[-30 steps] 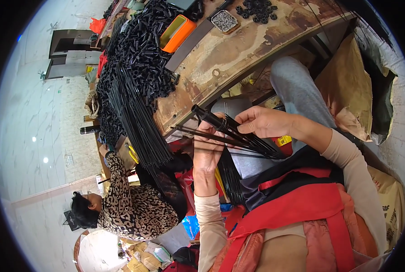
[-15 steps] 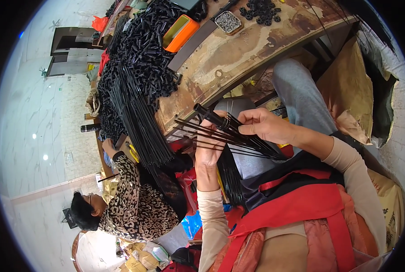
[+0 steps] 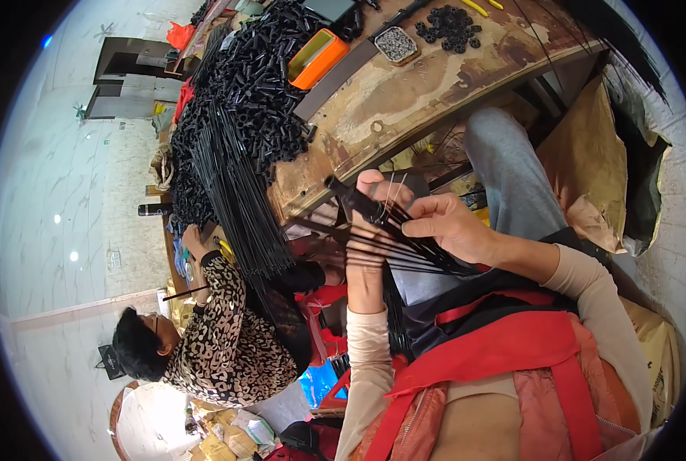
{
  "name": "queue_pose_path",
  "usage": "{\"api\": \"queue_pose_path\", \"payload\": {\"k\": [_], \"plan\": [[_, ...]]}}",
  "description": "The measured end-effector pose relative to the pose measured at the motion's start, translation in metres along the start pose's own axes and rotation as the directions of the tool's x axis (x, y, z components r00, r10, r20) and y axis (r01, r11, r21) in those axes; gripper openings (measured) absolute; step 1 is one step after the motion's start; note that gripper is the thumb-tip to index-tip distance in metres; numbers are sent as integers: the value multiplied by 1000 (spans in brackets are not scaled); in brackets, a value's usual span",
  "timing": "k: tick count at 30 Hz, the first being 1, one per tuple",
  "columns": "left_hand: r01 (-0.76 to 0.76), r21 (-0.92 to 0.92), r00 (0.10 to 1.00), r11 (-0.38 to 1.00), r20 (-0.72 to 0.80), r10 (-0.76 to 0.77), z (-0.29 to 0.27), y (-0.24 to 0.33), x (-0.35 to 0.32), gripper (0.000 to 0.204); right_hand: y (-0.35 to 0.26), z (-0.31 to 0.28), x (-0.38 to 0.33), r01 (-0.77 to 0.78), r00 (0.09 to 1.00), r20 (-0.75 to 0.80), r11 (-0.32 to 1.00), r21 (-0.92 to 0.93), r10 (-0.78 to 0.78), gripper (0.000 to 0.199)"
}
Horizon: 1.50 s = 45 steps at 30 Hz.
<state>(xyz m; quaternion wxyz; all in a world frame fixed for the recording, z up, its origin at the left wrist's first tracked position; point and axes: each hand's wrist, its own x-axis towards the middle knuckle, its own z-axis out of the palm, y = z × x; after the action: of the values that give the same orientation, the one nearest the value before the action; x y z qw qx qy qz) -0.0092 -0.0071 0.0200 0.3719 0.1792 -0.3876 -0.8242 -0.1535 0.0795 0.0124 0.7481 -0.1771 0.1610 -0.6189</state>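
Note:
A black plastic tubular piece, like an umbrella runner (image 3: pixel 352 198), points up and left in front of my lap. From its collar fan several thin black ribs (image 3: pixel 427 250), partly blurred. My left hand (image 3: pixel 363 244) is wrapped around the runner from below, and the ribs cross in front of its palm. Against the collar, my right hand (image 3: pixel 454 228) pinches with thumb and forefinger at the rib ends. A fine wire (image 3: pixel 399 183) sticks up between the two hands. The exact spot under my right fingertips is hidden.
The worn wooden table (image 3: pixel 343 134) carries a heap of black tubular parts (image 3: pixel 258 77), a rib bundle (image 3: pixel 239 196), an orange box (image 3: pixel 317 61), a tub of small bits (image 3: pixel 396 44) and black rings (image 3: pixel 449 29). A co-worker (image 3: pixel 227 330) sits at the left. A brown sack (image 3: pixel 589 169) stands right.
The runner with its ribs stays in my hands, and the ribs by my left palm have swung and blurred. The view has shifted slightly. The co-worker's arms have moved at the table.

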Motion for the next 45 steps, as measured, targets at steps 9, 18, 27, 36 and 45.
{"api": "queue_pose_path", "payload": {"k": [9, 18, 27, 36, 45], "plan": [[-117, 428, 910, 896, -314, 270, 49, 15, -39, 25, 13, 21, 4, 214, 946, -170, 927, -309, -276, 10], [-151, 629, 815, 763, -358, 456, 51, 12, -35, 19, 19, 16, 12, 235, 959, -66, 907, -349, -274, 10], [-140, 631, 835, 763, -339, 434, 44, 5, -27, 26, 20, 2, 19, 226, 960, -104, 939, -261, -260, 7], [-106, 635, 872, 765, -310, 378, 44, 8, -18, 27, 5, -21, 35, 8, 997, -70, 992, -124, -16, 5], [-68, 669, 882, 740, -307, 359, 51, 3, -19, 26, 2, -27, 34, 2, 1000, -31, 999, 45, 0, 6]]}}
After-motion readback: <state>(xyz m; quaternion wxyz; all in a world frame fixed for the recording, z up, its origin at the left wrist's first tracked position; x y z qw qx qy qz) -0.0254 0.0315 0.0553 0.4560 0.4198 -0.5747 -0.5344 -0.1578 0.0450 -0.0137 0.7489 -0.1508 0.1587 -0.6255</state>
